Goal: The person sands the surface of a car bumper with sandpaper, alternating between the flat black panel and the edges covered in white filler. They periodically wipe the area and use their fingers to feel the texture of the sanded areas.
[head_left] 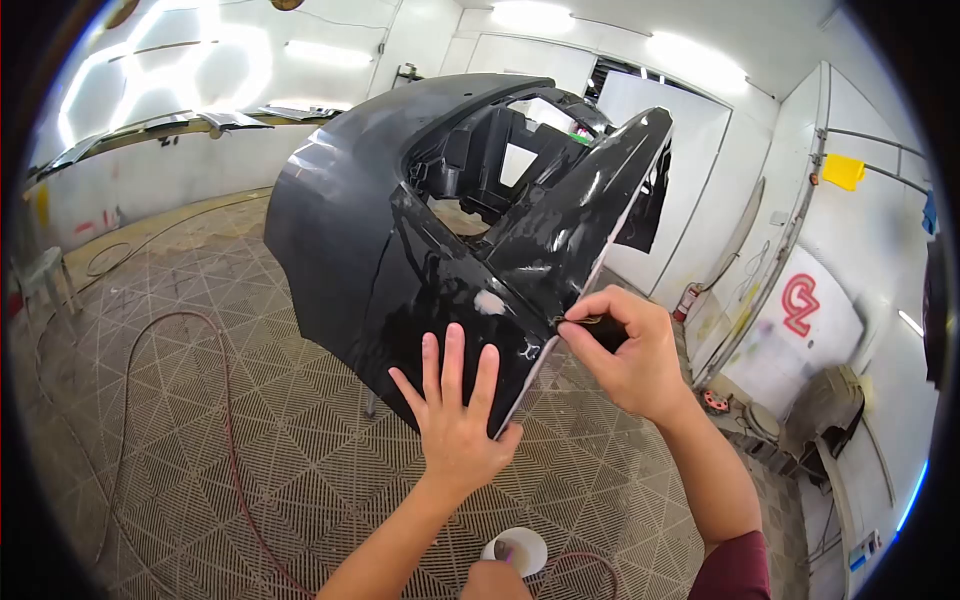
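A black car body panel (340,230), which looks like a bumper, stands in front of me with a large opening in its upper part. Its near face is glossy and looks wet, with a pale worn patch below the opening. My left hand (458,425) lies flat on the lower corner with its fingers spread. At the panel's right edge, my right hand (630,350) is closed in a pinch, thumb and forefinger touching the rim. Something thin and small shows at those fingertips, too little of it visible to name. A pale strip runs along this edge.
A white cup (535,545) stands low by my knee. A reddish hose (228,400) curves over the patterned floor at left. A fire extinguisher (687,300) and a yellow cloth (843,172) are at right. A stool (45,270) stands far left.
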{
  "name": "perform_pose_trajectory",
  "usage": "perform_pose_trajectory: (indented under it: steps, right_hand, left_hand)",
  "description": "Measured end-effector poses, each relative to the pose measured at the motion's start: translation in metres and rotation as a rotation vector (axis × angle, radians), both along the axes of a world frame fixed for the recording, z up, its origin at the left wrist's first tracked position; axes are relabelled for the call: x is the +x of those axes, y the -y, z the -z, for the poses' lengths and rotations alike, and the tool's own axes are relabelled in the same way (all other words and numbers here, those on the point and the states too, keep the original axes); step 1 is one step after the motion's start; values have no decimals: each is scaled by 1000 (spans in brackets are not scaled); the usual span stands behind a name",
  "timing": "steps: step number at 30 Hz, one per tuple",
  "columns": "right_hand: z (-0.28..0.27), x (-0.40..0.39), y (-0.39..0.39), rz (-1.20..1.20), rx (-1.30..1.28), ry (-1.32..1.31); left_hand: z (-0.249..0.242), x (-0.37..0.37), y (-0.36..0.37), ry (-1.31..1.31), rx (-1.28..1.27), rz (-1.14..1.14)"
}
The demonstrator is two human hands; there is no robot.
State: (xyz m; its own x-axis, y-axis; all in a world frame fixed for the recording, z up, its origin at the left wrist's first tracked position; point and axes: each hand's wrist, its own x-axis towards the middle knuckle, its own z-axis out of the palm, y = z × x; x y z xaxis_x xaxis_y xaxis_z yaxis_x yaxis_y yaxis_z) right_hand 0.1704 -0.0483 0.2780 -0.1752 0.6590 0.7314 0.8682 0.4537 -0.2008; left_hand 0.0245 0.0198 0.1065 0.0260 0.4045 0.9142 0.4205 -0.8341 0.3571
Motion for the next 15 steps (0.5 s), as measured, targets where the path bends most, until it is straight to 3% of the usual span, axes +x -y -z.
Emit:
perform_pose_trajectory:
  steps: [7, 11, 13, 14, 15]
  right_hand:
    - [-3, 7, -4, -110, -154, -208]
    - [13, 17, -10, -196, -4, -248]
    - [16, 34, -9, -70, -156, -247]
    - [17, 35, -16, -223, -134, -373]
    - [18, 36, -13, -232, -127, -385]
  left_hand:
    - [-4, 3, 9, -6, -20, -10]
    - [-11, 2, 15, -23, -81, 1]
    - [-13, 3, 20, -20, -74, -19]
    - [-16, 3, 23, -29, -91, -6]
    - [-19, 1, 25, -40, -107, 8]
